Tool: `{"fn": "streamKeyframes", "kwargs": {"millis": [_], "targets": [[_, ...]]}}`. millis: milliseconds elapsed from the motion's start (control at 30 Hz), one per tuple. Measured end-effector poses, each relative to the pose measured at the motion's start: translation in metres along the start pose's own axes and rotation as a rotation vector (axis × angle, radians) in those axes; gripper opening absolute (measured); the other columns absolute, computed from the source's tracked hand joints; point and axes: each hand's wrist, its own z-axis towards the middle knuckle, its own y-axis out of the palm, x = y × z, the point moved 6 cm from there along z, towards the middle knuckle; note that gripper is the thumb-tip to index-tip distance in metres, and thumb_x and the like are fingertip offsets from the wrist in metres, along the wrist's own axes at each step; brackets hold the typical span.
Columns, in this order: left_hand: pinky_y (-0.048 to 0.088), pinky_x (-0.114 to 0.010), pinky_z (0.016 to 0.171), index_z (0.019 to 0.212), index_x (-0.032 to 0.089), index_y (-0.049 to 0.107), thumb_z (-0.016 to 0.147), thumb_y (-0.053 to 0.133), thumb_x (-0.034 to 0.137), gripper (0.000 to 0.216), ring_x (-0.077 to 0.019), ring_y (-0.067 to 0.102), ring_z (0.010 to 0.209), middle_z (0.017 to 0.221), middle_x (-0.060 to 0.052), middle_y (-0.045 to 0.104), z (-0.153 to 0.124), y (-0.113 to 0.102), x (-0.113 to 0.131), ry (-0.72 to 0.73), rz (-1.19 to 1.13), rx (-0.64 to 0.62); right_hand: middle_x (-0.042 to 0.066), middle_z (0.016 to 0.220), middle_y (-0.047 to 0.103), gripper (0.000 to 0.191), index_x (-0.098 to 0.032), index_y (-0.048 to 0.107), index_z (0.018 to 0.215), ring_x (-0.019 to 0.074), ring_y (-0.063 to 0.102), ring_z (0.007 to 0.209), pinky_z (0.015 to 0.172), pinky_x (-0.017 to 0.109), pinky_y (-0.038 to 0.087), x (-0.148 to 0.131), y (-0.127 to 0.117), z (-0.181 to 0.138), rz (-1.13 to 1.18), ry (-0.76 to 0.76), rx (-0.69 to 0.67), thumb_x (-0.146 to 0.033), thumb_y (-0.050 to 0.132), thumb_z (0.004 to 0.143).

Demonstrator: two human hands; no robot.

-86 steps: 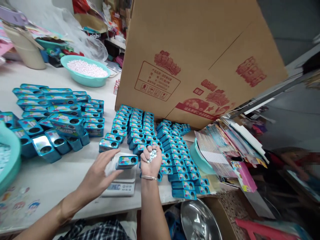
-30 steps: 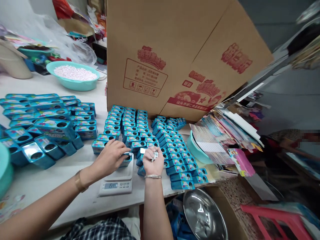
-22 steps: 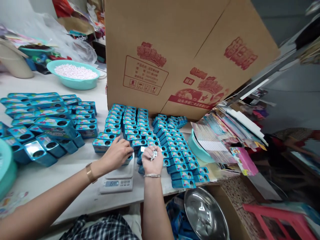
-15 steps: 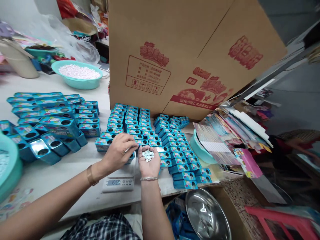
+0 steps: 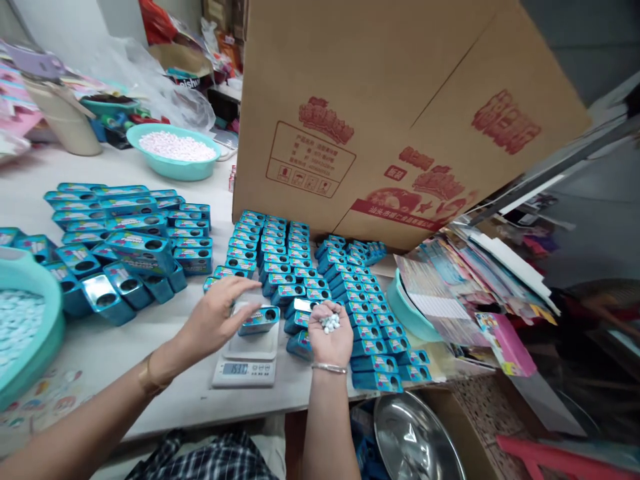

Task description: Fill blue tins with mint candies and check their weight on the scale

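The left hand point(image 5: 217, 313) hovers with fingers spread and relaxed, grasping nothing, just left of a blue tin point(image 5: 259, 321) that lies on the platform of a small digital scale point(image 5: 246, 357). Whether the fingertips touch the tin cannot be told. The scale stands near the front edge of the bench point(image 5: 165, 393), its display lit; the digits are too small to read with certainty. The right hand point(image 5: 330, 337) is turned palm up and cupped, holding a small heap of white candies point(image 5: 331, 323), just right of the scale and above the nearest tins.

Beyond and to the right of the hands, rows of like blue tins point(image 5: 310, 280) lie side by side, reaching from the front edge back to a large cardboard box point(image 5: 395, 120) with red print that stands tilted at the rear of the bench. A second, looser pile of tins point(image 5: 125, 233), several stacked, fills the left half of the bench. At the left edge sits a teal basin point(image 5: 30, 333) holding pale candies; a second teal bowl point(image 5: 173, 150) of white candies stands toward the far left corner. Printed card sheets point(image 5: 465, 280) are heaped at the right edge, partly over another teal bowl point(image 5: 405, 313). A steel bowl point(image 5: 415, 440) lies below the front edge.
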Motion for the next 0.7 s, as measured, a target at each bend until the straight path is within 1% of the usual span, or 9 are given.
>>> {"fn": "streamKeyframes", "kwargs": {"millis": [100, 200, 267, 300, 367, 500, 567, 633, 700], "targets": [[0.043, -0.038, 0.100, 0.127, 0.024, 0.055, 0.092, 0.053, 0.041, 0.039, -0.0234, 0.054, 0.116, 0.123, -0.008, 0.061, -0.011, 0.028, -0.005, 0.027, 0.008, -0.063, -0.007, 0.063, 0.042, 0.018, -0.023, 0.038, 0.070, 0.0076, 0.043, 0.051, 0.048, 0.020, 0.042, -0.010, -0.001, 0.002, -0.063, -0.049, -0.007, -0.014, 0.051, 0.079], [0.041, -0.043, 0.101, 0.134, 0.024, 0.046, 0.085, 0.062, 0.036, 0.053, -0.0280, 0.049, 0.119, 0.128, -0.011, 0.056, -0.017, 0.055, -0.006, 0.048, 0.110, -0.144, -0.007, 0.063, 0.042, 0.019, -0.023, 0.038, 0.069, 0.0071, 0.042, 0.050, 0.047, 0.020, 0.041, -0.006, 0.003, 0.001, -0.058, -0.029, 0.005, -0.011, 0.050, 0.078], [0.041, -0.044, 0.096, 0.130, 0.024, 0.049, 0.080, 0.065, 0.026, 0.052, -0.0289, 0.050, 0.112, 0.121, -0.010, 0.058, -0.023, 0.066, -0.008, 0.036, 0.198, -0.235, -0.008, 0.063, 0.042, 0.019, -0.022, 0.038, 0.069, 0.0061, 0.042, 0.050, 0.047, 0.018, 0.042, 0.000, 0.004, 0.000, 0.005, 0.015, 0.035, -0.010, 0.051, 0.077], [0.041, -0.044, 0.094, 0.124, 0.024, 0.051, 0.078, 0.063, 0.019, 0.048, -0.0282, 0.051, 0.108, 0.115, -0.008, 0.060, -0.027, 0.066, -0.011, 0.023, 0.230, -0.267, -0.008, 0.063, 0.042, 0.020, -0.022, 0.038, 0.069, 0.0056, 0.043, 0.049, 0.047, 0.018, 0.042, 0.003, 0.003, 0.000, 0.042, 0.042, 0.051, -0.009, 0.051, 0.077], [0.039, -0.043, 0.093, 0.116, 0.025, 0.054, 0.075, 0.057, 0.009, 0.043, -0.0261, 0.051, 0.102, 0.109, -0.005, 0.061, -0.037, 0.054, -0.017, -0.009, 0.261, -0.268, -0.007, 0.063, 0.042, 0.020, -0.021, 0.038, 0.070, 0.0049, 0.043, 0.049, 0.046, 0.016, 0.042, 0.005, 0.000, 0.000, 0.102, 0.080, 0.080, -0.008, 0.050, 0.077], [0.036, -0.042, 0.095, 0.119, 0.029, 0.052, 0.076, 0.052, 0.006, 0.049, -0.0257, 0.049, 0.106, 0.113, -0.004, 0.060, -0.063, 0.004, -0.040, -0.083, 0.296, -0.167, -0.007, 0.063, 0.043, 0.020, -0.022, 0.039, 0.071, 0.0053, 0.044, 0.049, 0.045, 0.016, 0.044, -0.001, -0.011, 0.006, 0.157, 0.080, 0.122, -0.005, 0.049, 0.076], [0.036, -0.041, 0.094, 0.118, 0.028, 0.053, 0.072, 0.049, 0.002, 0.053, -0.0260, 0.048, 0.107, 0.113, -0.004, 0.059, -0.072, -0.012, -0.055, -0.098, 0.331, -0.165, -0.007, 0.062, 0.043, 0.021, -0.022, 0.039, 0.072, 0.0051, 0.045, 0.049, 0.045, 0.016, 0.044, 0.001, -0.013, 0.009, 0.191, 0.092, 0.141, -0.005, 0.049, 0.075], [0.036, -0.042, 0.094, 0.117, 0.026, 0.055, 0.070, 0.046, -0.001, 0.055, -0.0262, 0.048, 0.107, 0.112, -0.006, 0.058, -0.073, -0.015, -0.070, -0.092, 0.364, -0.180, -0.007, 0.062, 0.044, 0.021, -0.022, 0.039, 0.072, 0.0049, 0.045, 0.048, 0.045, 0.015, 0.044, 0.009, -0.008, 0.011, 0.230, 0.119, 0.152, -0.004, 0.049, 0.074], [0.036, -0.043, 0.096, 0.116, 0.023, 0.056, 0.071, 0.044, -0.002, 0.053, -0.0267, 0.046, 0.108, 0.111, -0.008, 0.057, -0.067, -0.008, -0.083, -0.075, 0.395, -0.187, -0.007, 0.062, 0.044, 0.021, -0.022, 0.038, 0.072, 0.0047, 0.045, 0.048, 0.044, 0.015, 0.043, 0.021, 0.003, 0.011, 0.262, 0.161, 0.144, -0.004, 0.049, 0.074]]}}
